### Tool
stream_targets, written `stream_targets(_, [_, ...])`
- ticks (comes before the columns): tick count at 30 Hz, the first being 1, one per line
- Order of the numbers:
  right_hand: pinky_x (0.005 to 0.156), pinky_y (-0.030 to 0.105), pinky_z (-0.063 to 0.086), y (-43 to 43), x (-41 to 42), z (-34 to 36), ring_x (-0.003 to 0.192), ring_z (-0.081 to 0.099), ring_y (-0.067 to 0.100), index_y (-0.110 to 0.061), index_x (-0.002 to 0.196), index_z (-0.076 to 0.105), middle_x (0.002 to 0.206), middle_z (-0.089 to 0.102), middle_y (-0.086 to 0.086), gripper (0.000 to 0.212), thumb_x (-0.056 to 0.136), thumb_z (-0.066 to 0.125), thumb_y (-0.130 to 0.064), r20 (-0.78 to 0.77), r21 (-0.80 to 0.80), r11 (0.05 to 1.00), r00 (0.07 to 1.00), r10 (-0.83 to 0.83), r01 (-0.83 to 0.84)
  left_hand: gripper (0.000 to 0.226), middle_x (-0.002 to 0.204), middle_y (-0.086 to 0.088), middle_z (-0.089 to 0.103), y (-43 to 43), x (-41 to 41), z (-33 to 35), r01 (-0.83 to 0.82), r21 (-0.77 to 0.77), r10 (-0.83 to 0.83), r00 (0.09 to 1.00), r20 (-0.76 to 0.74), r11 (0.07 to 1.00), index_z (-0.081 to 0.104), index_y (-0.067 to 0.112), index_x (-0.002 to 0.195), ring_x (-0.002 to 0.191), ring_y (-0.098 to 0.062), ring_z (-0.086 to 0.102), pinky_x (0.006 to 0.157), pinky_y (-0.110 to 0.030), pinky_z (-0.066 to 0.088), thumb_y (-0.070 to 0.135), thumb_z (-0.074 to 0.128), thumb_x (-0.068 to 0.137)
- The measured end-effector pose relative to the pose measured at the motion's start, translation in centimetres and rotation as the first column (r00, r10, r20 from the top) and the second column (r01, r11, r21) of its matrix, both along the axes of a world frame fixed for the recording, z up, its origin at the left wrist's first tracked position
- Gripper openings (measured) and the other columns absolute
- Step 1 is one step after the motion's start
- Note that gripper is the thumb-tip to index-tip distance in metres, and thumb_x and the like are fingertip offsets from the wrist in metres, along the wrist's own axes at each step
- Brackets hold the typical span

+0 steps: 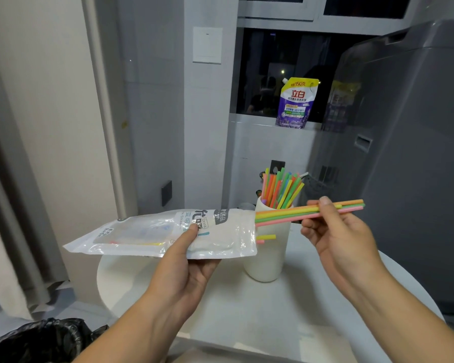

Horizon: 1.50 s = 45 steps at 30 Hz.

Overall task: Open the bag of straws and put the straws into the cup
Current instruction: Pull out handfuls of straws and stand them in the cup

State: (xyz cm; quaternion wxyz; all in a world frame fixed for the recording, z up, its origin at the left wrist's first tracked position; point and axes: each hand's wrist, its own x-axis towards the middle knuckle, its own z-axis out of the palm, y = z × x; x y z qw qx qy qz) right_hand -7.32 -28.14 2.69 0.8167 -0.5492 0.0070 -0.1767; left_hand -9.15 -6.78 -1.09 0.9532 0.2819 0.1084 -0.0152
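Bag of straws (163,233) held level above the desk (247,310), left hand (190,265) gripping it from below, thumb on top. Right hand (338,234) pinches a bundle of straws (286,214) half out of the bag's open end, crossing in front of the white cup (268,258), which stands on the desk with other straws (281,189) inside.

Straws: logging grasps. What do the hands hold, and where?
Left hand grips the straw bag mid-length; right hand pinches a bundle of straws past their middle.
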Motion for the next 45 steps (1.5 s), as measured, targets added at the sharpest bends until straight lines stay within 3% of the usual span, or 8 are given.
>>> stream_targets(17, [0.058, 0.019, 0.055, -4.8, -0.5, 5.1, 0.056, 0.061, 0.008, -0.011, 0.086, 0.07, 0.063, 0.067, -0.002, 0.025, 0.1, 0.056, -0.027, 0.167, -0.253, 0.948, 0.974, -0.152, 0.192, 0.013, 0.094, -0.008, 0.082, 1.2, 1.2, -0.1, -0.076, -0.044, 0.076, 0.997, -0.013, 0.996, 0.068, 0.008, 0.109, 0.09, -0.022, 0.078, 0.07, -0.041, 0.065, 0.012, 0.06, 0.099])
stream_targets(20, [0.061, 0.019, 0.056, -6.0, -0.9, 6.4, 0.06, 0.063, 0.009, -0.013, 0.088, 0.07, 0.064, 0.069, -0.003, 0.024, 0.1, 0.057, -0.029, 0.197, -0.286, 0.928, 0.962, -0.187, 0.239, 0.017, 0.102, -0.009, 0.081, 1.5, 1.4, -0.3, -0.092, -0.04, 0.091, 0.995, -0.027, 0.995, 0.067, 0.008, 0.114, 0.097, -0.024, 0.077, 0.071, -0.041, 0.065, 0.012, 0.06, 0.099])
stream_targets(24, [0.064, 0.021, 0.058, -7.1, -1.3, 7.9, 0.061, 0.065, 0.009, -0.016, 0.089, 0.071, 0.071, 0.068, 0.001, 0.025, 0.1, 0.057, -0.033, 0.278, -0.384, 0.85, 0.923, -0.265, 0.36, 0.019, 0.108, -0.01, 0.08, 1.4, 1.4, -0.4, -0.087, -0.028, 0.086, 0.996, -0.036, 0.996, 0.067, 0.007, 0.116, 0.098, -0.023, 0.077, 0.071, -0.04, 0.065, 0.013, 0.06, 0.099])
stream_targets(29, [0.062, 0.021, 0.059, -7.3, -1.9, 9.0, 0.058, 0.067, 0.01, -0.022, 0.086, 0.071, 0.064, 0.071, -0.007, 0.023, 0.099, 0.058, -0.035, 0.345, -0.438, 0.788, 0.89, -0.297, 0.433, 0.022, 0.11, -0.01, 0.079, 1.1, 1.2, -0.3, -0.073, -0.017, 0.072, 0.997, -0.034, 0.997, 0.067, 0.007, 0.119, 0.096, -0.023, 0.077, 0.065, -0.037, 0.065, 0.013, 0.061, 0.098])
stream_targets(38, [0.056, 0.018, 0.058, -5.1, -2.4, 9.5, 0.058, 0.07, 0.01, -0.02, 0.088, 0.07, 0.076, 0.071, 0.004, 0.019, 0.098, 0.06, -0.034, 0.423, -0.573, 0.651, 0.86, -0.285, 0.498, 0.02, 0.104, -0.01, 0.081, 0.9, 0.9, -0.2, -0.056, -0.001, 0.056, 0.998, -0.014, 0.998, 0.067, 0.007, 0.117, 0.089, -0.023, 0.079, 0.063, -0.038, 0.065, 0.012, 0.061, 0.099])
stream_targets(45, [0.055, 0.023, 0.06, -3.9, -1.7, 10.1, 0.06, 0.07, 0.012, -0.02, 0.086, 0.069, 0.074, 0.071, 0.003, 0.019, 0.097, 0.061, -0.034, 0.429, -0.607, 0.614, 0.858, -0.281, 0.504, 0.021, 0.108, -0.011, 0.08, 1.0, 0.7, -0.3, -0.055, 0.009, 0.055, 0.998, -0.015, 0.998, 0.067, 0.007, 0.117, 0.09, -0.023, 0.078, 0.064, -0.038, 0.065, 0.012, 0.061, 0.098])
